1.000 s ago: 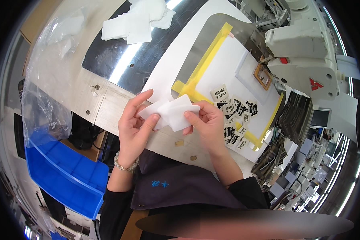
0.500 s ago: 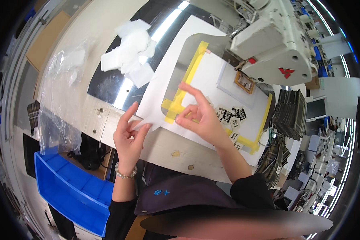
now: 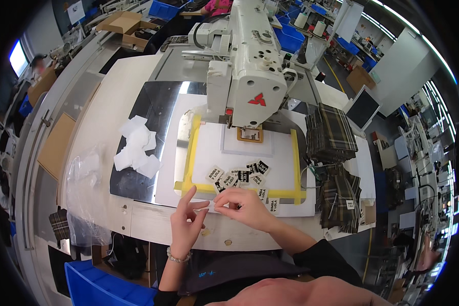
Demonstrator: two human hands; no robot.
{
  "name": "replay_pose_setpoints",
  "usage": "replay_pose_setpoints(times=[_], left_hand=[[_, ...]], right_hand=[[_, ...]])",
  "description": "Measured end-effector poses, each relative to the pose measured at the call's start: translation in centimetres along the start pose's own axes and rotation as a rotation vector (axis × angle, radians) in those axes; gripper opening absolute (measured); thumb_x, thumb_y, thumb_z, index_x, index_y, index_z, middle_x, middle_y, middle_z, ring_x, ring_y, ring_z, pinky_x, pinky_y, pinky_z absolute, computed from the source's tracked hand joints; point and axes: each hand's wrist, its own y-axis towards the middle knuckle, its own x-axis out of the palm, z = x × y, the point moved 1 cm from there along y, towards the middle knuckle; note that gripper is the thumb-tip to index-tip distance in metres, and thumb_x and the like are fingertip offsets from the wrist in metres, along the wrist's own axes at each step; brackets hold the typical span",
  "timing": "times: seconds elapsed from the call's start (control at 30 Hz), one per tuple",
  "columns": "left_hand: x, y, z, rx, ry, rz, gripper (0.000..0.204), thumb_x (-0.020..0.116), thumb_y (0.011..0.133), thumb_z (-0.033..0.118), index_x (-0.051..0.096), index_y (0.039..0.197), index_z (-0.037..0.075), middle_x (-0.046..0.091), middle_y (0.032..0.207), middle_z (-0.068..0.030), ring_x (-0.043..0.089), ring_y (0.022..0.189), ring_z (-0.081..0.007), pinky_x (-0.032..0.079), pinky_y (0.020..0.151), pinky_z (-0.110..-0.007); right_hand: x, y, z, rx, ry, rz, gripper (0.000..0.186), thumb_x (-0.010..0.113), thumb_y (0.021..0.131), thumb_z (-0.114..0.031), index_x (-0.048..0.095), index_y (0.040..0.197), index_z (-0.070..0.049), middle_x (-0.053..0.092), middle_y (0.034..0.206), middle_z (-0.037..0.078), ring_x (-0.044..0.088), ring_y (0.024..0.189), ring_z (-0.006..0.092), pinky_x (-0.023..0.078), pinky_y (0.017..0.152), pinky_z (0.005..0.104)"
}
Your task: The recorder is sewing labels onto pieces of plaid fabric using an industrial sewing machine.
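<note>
A left hand is pointing its forefinger up, other fingers pinching at least one white piece above the table; a right hand is curling beside it, grip unclear, facing one sewing machine.

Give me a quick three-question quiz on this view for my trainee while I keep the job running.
1. Multiple choice: Where does the loose pile of thin white square pieces lie?
A. In the blue plastic bin
B. On the dark glossy panel
C. On the brown cardboard box

2. True or false: A pale beaded bracelet circles the wrist of the person's left hand.

3. Short answer: On which side of the white industrial sewing machine does the stack of dark plaid fabric stand, as the person sees it?

Key: 1. B; 2. True; 3. Right
</note>
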Motion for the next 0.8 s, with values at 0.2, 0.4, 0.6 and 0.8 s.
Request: replay_pose_setpoints(times=[0.2,0.4,0.6,0.8], left_hand=[[1.3,0.4,1.5,0.105,-0.022,-0.058,0.015,0.066,0.083,-0.006,0.07,0.097,-0.002,0.072,0.092,-0.0103,0.071,0.071,-0.0161,0.056,0.062,-0.024],[2.4,2.6,2.6,0.575,0.2,-0.182,0.018,0.068,0.078,-0.009,0.07,0.092,0.001,0.073,0.09,-0.01,0.071,0.074,-0.0178,0.057,0.065,-0.025],[4.1,7.6,2.1,0.87,0.369,-0.307,0.015,0.07,0.077,0.0,0.071,0.09,0.007,0.073,0.094,-0.005,0.069,0.072,-0.0202,0.056,0.061,-0.029],[6.1,13.7,0.6,0.903,0.411,-0.416,0.015,0.069,0.074,-0.001,0.07,0.087,0.007,0.073,0.097,-0.0042,0.069,0.069,-0.0201,0.056,0.06,-0.029]], right_hand=[[-1.8,-2.7,-0.1,-0.005,0.056,0.068,0.006,0.069,0.085,-0.002,0.07,0.09,0.0,0.07,0.101,0.008,0.065,0.078,0.0106,0.051,0.066,0.0231],[-3.6,-4.8,0.4,0.051,0.031,0.141,0.007,0.068,0.086,-0.002,0.069,0.093,0.0,0.071,0.103,0.01,0.066,0.086,0.0122,0.053,0.075,0.0255],[-7.0,-3.5,2.5,-0.042,-0.135,0.158,0.007,0.067,0.086,-0.008,0.064,0.089,-0.002,0.069,0.114,0.013,0.068,0.099,0.0203,0.053,0.083,0.0291],[-10.5,0.6,6.4,-0.103,-0.311,0.171,0.009,0.068,0.086,-0.009,0.062,0.09,-0.003,0.067,0.118,0.012,0.068,0.098,0.0254,0.053,0.082,0.0309]])
